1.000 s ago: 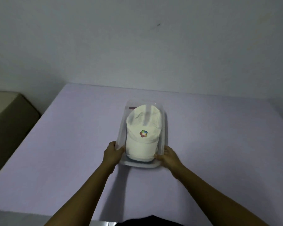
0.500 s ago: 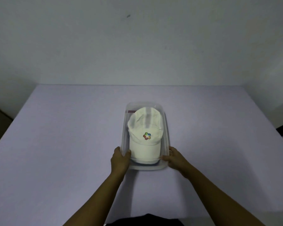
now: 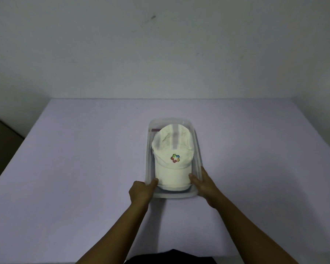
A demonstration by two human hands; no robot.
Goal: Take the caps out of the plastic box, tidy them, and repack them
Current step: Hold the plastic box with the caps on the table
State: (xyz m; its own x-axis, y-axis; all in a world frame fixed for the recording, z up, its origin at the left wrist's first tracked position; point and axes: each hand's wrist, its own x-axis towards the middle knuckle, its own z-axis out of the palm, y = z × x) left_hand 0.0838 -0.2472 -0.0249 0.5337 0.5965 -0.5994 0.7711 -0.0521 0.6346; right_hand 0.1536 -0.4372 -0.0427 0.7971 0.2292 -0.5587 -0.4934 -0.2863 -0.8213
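Left hand (image 3: 141,191) and right hand (image 3: 203,184) grip the plastic box (image 3: 151,141) corners; thumbs should pinch the white cap (image 3: 172,161) brim; lift evenly.

dim, bluish cast | soft shadows toward viewer | wide-angle edge bend | corners dark, perhaps vignetting

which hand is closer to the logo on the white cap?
Right. The right hand has its thumb on the cap's brim, below and right of the logo. The left hand grips the box's near-left corner, further down.
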